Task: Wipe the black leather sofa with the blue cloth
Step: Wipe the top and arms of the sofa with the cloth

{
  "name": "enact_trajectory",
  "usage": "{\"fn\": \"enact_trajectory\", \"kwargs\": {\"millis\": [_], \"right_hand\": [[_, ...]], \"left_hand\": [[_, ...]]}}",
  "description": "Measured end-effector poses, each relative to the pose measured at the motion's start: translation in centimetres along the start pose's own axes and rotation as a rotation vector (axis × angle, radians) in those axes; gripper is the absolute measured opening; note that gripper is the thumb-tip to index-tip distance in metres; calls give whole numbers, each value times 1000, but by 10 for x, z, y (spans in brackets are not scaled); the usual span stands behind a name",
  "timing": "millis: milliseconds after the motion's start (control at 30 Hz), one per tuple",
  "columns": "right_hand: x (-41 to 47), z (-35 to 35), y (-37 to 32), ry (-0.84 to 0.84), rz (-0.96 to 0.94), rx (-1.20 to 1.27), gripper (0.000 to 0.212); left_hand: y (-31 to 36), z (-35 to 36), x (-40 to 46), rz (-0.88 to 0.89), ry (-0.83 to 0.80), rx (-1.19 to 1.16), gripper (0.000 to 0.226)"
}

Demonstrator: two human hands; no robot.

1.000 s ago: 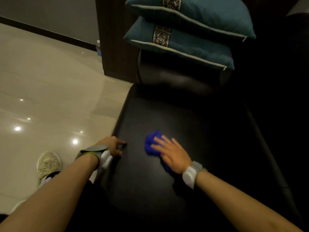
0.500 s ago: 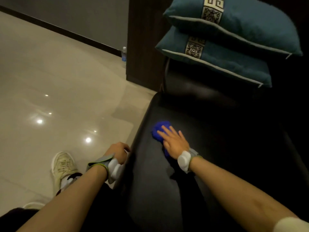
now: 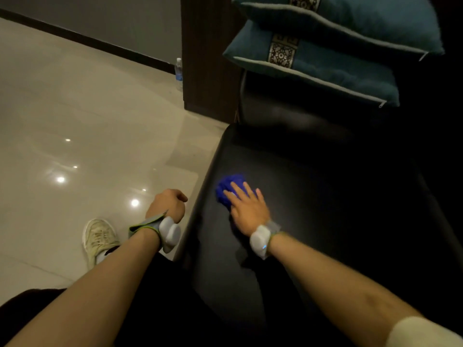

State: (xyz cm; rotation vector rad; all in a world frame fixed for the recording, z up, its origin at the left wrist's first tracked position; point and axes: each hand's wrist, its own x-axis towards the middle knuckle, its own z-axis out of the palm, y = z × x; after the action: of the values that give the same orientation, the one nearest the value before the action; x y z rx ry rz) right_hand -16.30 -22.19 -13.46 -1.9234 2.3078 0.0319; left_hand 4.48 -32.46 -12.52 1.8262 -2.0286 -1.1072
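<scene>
From the head view, much of the black leather sofa (image 3: 313,221) sinks into shadow: its right side and back are too dark to separate from the surroundings, and only a dull sheen marks the seat and the rounded armrest beyond it. The blue cloth (image 3: 226,187) is largely covered by the right hand (image 3: 246,209), so only a bunched, fuzzy, bright blue clump shows past the fingertips, with a sliver at the hand's edge; its full outline cannot be made out. It lies on the seat near the sofa's left front edge. The right hand rests flat on it, fingers straight and slightly spread, pressing it to the leather. The left hand (image 3: 167,205) sits just off the sofa's edge above the floor (image 3: 75,108), fingers curled in; they are turned away from the camera, and nothing shows in them. Both wrists carry white strapped devices. Two teal cushions (image 3: 325,51) are stacked on the far armrest, the upper one cut off by the frame's top. A pale sneaker (image 3: 99,237) stands on the glossy floor, partly hidden by the left forearm, and a small bottle (image 3: 178,71) stands by the dark wall panel.
</scene>
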Motion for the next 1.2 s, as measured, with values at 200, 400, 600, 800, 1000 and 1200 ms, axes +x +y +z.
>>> {"fn": "enact_trajectory", "kwargs": {"millis": [200, 400, 600, 800, 1000, 1200], "right_hand": [[-97, 42, -40, -83, -743, 39, 69], [-101, -3, 31, 28, -41, 36, 59], [-168, 34, -4, -43, -581, 22, 70], [-206, 8, 94, -19, -135, 21, 61], [-247, 28, 78, 142, 168, 156, 64], [-269, 31, 150, 104, 218, 114, 62]], "left_hand": [[9, 7, -28, 71, 7, 23, 42], [32, 24, -58, 459, -145, 196, 38], [55, 52, -82, 578, -265, 359, 34], [64, 76, -116, 554, -329, 625, 38], [94, 92, -126, 468, -259, 559, 45], [115, 112, -126, 503, -337, 601, 55]]}}
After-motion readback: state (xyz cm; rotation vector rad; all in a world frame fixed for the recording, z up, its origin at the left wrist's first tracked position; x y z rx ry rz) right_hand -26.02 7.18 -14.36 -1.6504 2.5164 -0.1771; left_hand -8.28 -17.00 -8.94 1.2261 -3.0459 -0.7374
